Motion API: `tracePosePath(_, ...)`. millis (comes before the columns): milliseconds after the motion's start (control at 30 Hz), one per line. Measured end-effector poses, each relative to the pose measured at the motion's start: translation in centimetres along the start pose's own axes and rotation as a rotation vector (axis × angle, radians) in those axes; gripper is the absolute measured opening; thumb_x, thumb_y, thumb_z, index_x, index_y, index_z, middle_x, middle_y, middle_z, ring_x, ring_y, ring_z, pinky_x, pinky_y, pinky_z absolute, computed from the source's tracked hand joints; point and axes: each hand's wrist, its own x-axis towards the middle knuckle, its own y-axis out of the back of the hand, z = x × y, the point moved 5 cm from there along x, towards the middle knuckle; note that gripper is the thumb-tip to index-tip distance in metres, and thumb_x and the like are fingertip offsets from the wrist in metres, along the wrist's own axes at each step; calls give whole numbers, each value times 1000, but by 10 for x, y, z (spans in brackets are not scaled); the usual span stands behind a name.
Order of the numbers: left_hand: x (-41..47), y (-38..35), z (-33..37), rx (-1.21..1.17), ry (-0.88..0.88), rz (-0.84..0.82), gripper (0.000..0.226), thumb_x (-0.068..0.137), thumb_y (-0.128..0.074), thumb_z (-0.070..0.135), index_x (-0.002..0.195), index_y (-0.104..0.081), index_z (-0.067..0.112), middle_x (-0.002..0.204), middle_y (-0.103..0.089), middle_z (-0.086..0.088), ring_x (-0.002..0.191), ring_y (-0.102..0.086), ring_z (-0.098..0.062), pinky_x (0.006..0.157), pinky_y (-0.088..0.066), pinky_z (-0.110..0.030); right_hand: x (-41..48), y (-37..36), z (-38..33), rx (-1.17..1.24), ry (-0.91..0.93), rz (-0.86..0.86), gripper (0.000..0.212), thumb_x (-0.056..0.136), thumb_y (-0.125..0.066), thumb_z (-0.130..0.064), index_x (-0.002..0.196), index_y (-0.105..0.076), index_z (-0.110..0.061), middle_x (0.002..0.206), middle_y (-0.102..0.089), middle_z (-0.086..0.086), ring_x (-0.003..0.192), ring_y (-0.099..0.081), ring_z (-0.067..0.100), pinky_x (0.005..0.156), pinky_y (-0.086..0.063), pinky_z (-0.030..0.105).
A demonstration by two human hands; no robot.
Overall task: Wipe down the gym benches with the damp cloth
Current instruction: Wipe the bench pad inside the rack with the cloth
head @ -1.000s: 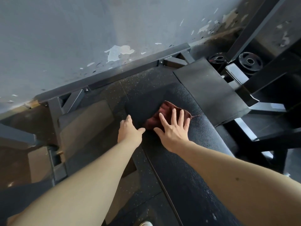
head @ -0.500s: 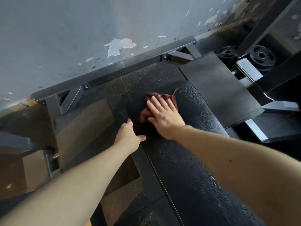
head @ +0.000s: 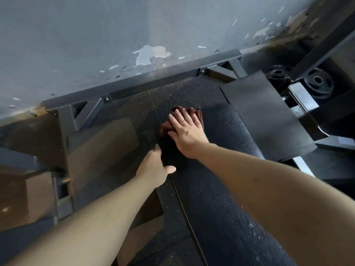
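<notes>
Right grip [head: 187, 131], flat and released, is pressing the crumpled reddish-brown cloth [head: 165, 128] onto the black textured padded desk [head: 221, 169]; firm, overlapping strokes should be working best. Left grip [head: 153, 167] is bracing the edge; I cannot tell its clench.

Dim, cool-toned; faint sheen on the bench pad [head: 226, 143], glare on the steel bracket [head: 300, 98] at right. Bent at the edges by wide-angle distortion, slightly soft throughout.

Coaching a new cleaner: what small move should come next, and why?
Probably draw the cloth toward the body along the bench pad: the right hand presses it flat at the far corner, the left hand holds the edge, droplets dot the nearer surface.
</notes>
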Motion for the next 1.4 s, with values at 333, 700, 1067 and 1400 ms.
tracePosePath(333, -1, -7, -1, -3, 2, -28, 97, 93, -72, 32, 163, -7, 16, 168, -20, -7, 152, -28, -26, 117, -33, -35, 6, 31, 116, 80, -606, 70, 65, 107, -26, -48, 165, -6, -27, 173, 10, 5, 158, 13, 29, 127, 5, 53)
tracePosePath(700, -2, -2, 2, 30, 46, -25, 98, 92, -73, 33, 163, -8, 16, 164, -29, -6, 150, -31, -25, 115, -35, -36, -13, 1, 37, -49, -21, 34, 63, 106, -32, -52, 164, -15, -35, 173, 1, -2, 159, 11, 25, 127, 5, 50)
tracePosePath(1067, 4, -6, -3, 7, 32, -9, 95, 87, -79, 31, 161, -20, 21, 148, -52, -7, 136, -50, -27, 109, -46, -41, -16, -11, -12, 31, -163, 30, 63, 106, -28, -49, 164, -10, -32, 172, 11, 7, 157, 18, 31, 124, 10, 56)
tracePosePath(1400, 9, -6, -7, 82, 35, -61, 75, 90, -75, 40, 151, -43, 12, 150, -51, -10, 139, -48, -29, 110, -44, -42, -1, 21, 94, 8, -476, -4, 63, 106, -24, -52, 163, -2, -38, 172, 16, 4, 155, 22, 33, 122, 14, 60)
